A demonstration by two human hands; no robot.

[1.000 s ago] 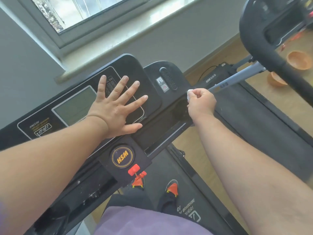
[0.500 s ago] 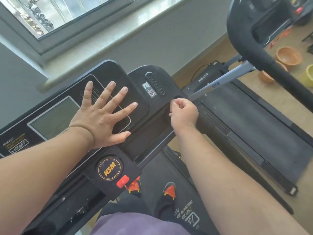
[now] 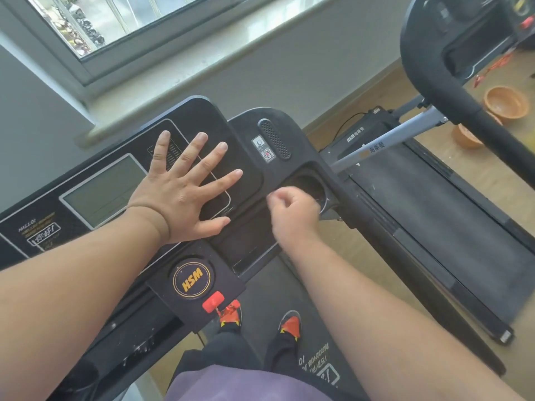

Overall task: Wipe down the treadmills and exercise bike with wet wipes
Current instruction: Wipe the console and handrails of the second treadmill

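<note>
The left hand (image 3: 185, 195) lies flat with fingers spread on the black treadmill console (image 3: 121, 180), beside its grey display. The right hand (image 3: 295, 209) is curled into a fist over the console's cup holder (image 3: 311, 183); a sliver of white wipe (image 3: 270, 195) shows at its fingertips. A second treadmill (image 3: 434, 215) stands to the right.

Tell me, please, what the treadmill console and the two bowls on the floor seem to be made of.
Treadmill console: probably hard plastic, black, mostly matte with a glossier central panel that catches light.
Bowls: orange-brown and dull, perhaps terracotta or plastic; too blurred to decide.
</note>
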